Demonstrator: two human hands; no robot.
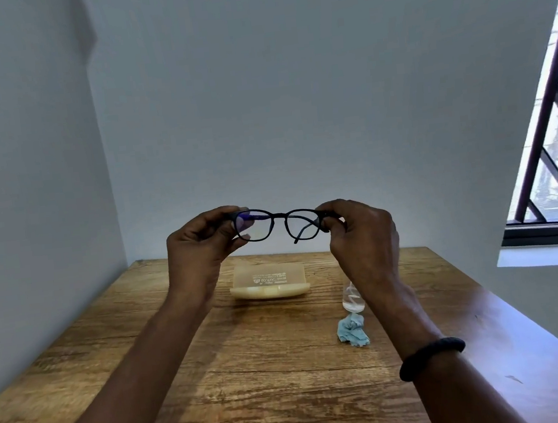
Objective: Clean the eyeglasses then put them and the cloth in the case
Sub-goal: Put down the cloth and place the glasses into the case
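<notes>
The person shows two bare forearms, each ending in a bare hand: the left hand (202, 250) and the right hand (364, 236). One thing is worn, a black band (431, 358) around the right forearm. The band is thick and round like a cord, matt, with a rough texture that may be braided. It sits close on the arm, and on both sides of the band the arm is uncovered.
</notes>
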